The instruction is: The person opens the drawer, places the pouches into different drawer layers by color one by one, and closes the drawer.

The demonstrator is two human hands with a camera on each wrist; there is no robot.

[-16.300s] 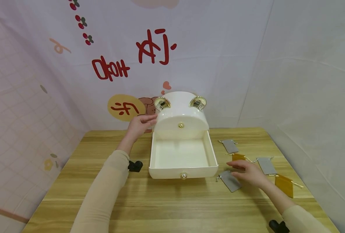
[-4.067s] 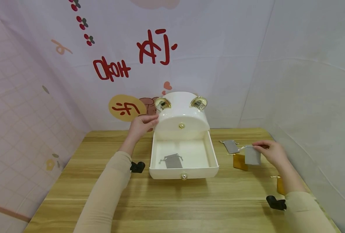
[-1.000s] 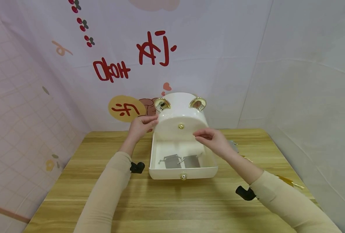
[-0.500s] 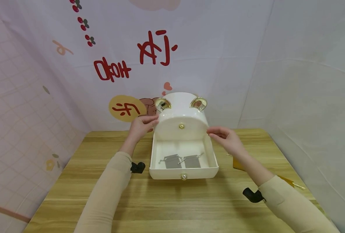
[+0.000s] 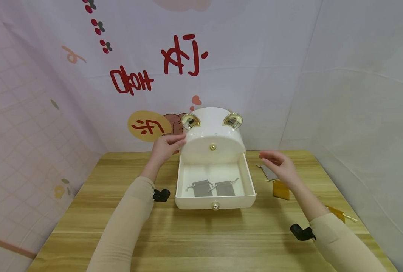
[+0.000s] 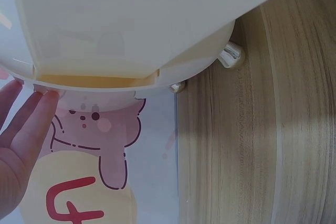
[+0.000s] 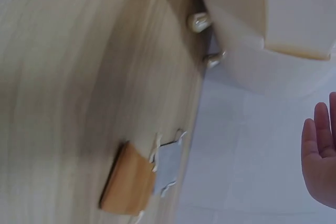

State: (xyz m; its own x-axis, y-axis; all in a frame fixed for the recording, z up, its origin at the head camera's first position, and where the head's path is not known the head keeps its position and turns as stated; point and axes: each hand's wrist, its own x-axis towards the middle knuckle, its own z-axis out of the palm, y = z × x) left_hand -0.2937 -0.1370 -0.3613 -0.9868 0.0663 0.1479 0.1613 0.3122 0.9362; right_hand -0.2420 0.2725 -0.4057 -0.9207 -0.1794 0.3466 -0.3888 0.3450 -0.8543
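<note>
Drawn off toward three o'clock since the earlier frame, the right hand (image 5: pixel 279 166) has left the edge of the drawer (image 5: pixel 194 203). On the wood-grained table (image 5: pixel 201 241) stands a white case (image 5: pixel 210 128), that drawer pulled out toward six. The left hand (image 5: pixel 164 148) rests outstretched fingers on the case's nine o'clock flank. Loosely bent around nothing, the right hand has a grey pouch (image 5: pixel 268 173) (partly hidden) at seven o'clock, one ochre pouch (image 5: pixel 281 190) at six, a second ochre pouch (image 5: pixel 335 213) at four. Two drawer pouches (image 5: pixel 202 189), both grey, lie side by side.
</note>
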